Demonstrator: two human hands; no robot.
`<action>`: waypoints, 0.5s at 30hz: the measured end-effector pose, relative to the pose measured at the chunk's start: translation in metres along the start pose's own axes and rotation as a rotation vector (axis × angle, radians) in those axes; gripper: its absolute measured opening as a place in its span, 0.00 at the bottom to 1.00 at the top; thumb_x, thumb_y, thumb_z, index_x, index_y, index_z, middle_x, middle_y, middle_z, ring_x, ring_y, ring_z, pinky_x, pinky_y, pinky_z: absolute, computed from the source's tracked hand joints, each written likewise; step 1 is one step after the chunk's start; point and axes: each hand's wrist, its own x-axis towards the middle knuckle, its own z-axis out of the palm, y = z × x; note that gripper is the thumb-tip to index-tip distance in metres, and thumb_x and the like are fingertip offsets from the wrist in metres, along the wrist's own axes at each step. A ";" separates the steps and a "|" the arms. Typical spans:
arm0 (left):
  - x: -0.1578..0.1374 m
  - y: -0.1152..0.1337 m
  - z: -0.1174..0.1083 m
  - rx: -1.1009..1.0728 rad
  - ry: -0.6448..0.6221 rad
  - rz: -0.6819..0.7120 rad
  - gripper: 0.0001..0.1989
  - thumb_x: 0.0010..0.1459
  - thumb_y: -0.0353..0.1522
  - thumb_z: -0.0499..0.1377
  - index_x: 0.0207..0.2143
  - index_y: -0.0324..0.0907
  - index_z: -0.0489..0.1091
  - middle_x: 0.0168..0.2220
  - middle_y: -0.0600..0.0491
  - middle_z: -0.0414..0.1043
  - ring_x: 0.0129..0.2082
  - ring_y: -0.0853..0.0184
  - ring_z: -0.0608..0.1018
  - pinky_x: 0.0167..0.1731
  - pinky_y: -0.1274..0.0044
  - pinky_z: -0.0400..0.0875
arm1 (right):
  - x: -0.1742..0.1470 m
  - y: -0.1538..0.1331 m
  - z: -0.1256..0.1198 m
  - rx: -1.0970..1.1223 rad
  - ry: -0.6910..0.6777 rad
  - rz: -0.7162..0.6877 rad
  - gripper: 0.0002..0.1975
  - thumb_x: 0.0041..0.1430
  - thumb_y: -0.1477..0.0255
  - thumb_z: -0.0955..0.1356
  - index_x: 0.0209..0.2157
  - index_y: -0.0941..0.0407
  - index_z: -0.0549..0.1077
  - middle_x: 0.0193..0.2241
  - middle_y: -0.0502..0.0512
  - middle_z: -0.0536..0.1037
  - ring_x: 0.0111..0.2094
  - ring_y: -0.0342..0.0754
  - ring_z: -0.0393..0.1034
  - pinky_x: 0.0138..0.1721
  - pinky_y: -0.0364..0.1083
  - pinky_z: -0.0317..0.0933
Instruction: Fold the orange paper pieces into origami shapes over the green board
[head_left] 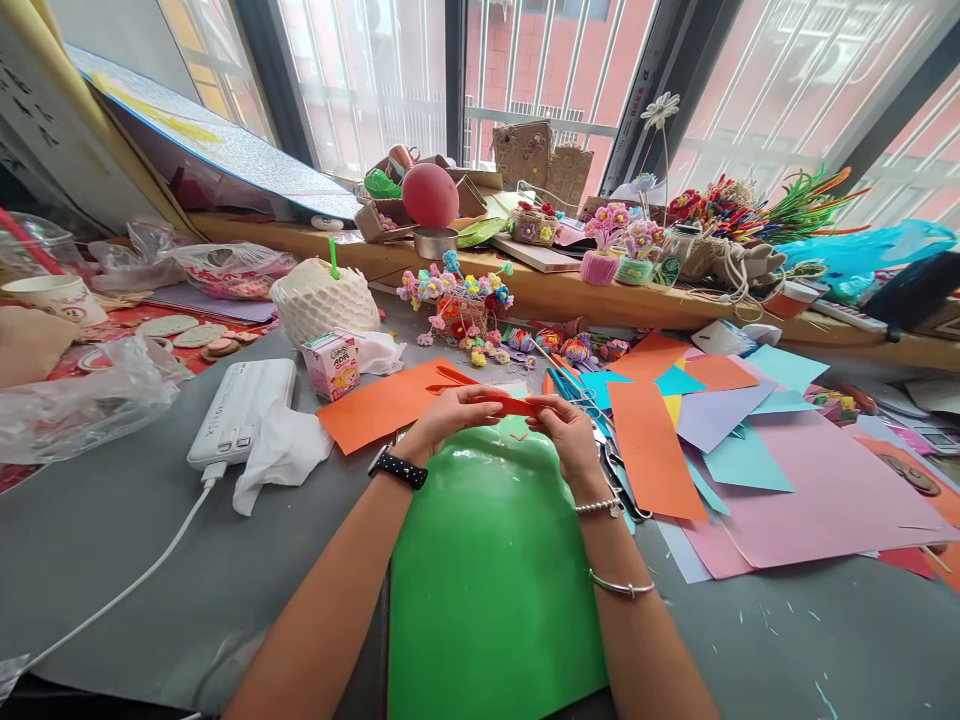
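Holding, as I see it over my remote feed, an orange paper piece (517, 405) above the far end of the green mat (495, 580) on the bench (127, 530) | left hand (452, 415): pinching its left end | right hand (567, 432): pinching its right end | orange sheet (375, 408) near my left hand; coloured papers (810, 490) lie to the right.

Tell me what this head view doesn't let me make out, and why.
All in the head view:
Orange piece: its gripped parts, covered by the left hand and right hand.
Green sheet: its near left corner, cut off by the bottom edge.
White cable: its far end, lost at the left edge.
Pink carton: its fine print, too small to read.
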 end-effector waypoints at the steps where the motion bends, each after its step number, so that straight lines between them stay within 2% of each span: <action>1: 0.000 0.000 0.000 0.007 0.004 -0.005 0.16 0.39 0.34 0.64 0.34 0.37 0.71 0.38 0.48 0.71 0.38 0.64 0.73 0.40 0.75 0.67 | 0.000 0.000 0.000 -0.006 -0.001 -0.007 0.08 0.40 0.73 0.65 0.25 0.57 0.74 0.22 0.48 0.74 0.20 0.39 0.68 0.27 0.42 0.66; 5: 0.000 0.000 0.003 0.018 0.050 -0.045 0.17 0.43 0.40 0.61 0.31 0.35 0.72 0.36 0.46 0.72 0.36 0.64 0.73 0.39 0.75 0.68 | 0.000 0.000 0.000 -0.044 -0.032 -0.037 0.08 0.40 0.74 0.64 0.25 0.57 0.74 0.22 0.48 0.74 0.20 0.39 0.67 0.27 0.42 0.65; 11: 0.001 -0.001 0.003 0.022 0.088 -0.035 0.15 0.38 0.35 0.64 0.29 0.36 0.71 0.32 0.50 0.72 0.34 0.67 0.73 0.38 0.76 0.68 | -0.001 -0.001 0.000 -0.091 -0.031 -0.044 0.08 0.42 0.73 0.64 0.27 0.57 0.73 0.22 0.48 0.73 0.21 0.40 0.67 0.26 0.42 0.65; 15: 0.001 -0.002 0.004 0.045 0.104 -0.012 0.15 0.38 0.35 0.64 0.30 0.36 0.70 0.32 0.51 0.72 0.32 0.68 0.73 0.37 0.77 0.68 | -0.003 -0.006 0.003 -0.109 -0.055 -0.006 0.10 0.43 0.68 0.65 0.29 0.58 0.72 0.23 0.50 0.73 0.22 0.42 0.68 0.24 0.42 0.65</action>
